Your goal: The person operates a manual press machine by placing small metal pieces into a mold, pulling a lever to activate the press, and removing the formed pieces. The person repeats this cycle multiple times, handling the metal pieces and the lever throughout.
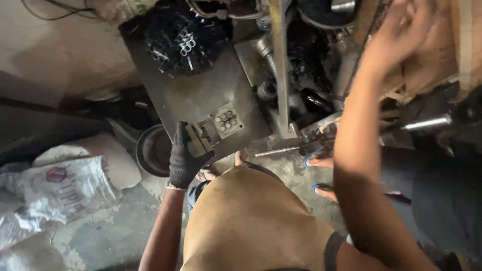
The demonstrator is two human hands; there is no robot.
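In the head view, the gloved left hand (185,158), at lower centre-left of the frame, rests on the near edge of a grey steel plate (201,95), its fingers curled around a small metal piece (198,140) just beside a pale square die block (227,120) with round holes. The bare right hand (399,30), at upper right, is raised with fingers spread and blurred, grasping nothing, close to brown wooden framing (442,50). A dark pile of small metal parts (183,42) lies at the plate's far end, upper centre. Judging by this, a piece is being set at the die; the next move would call for steady seating of it, with the fingers kept out of the block.
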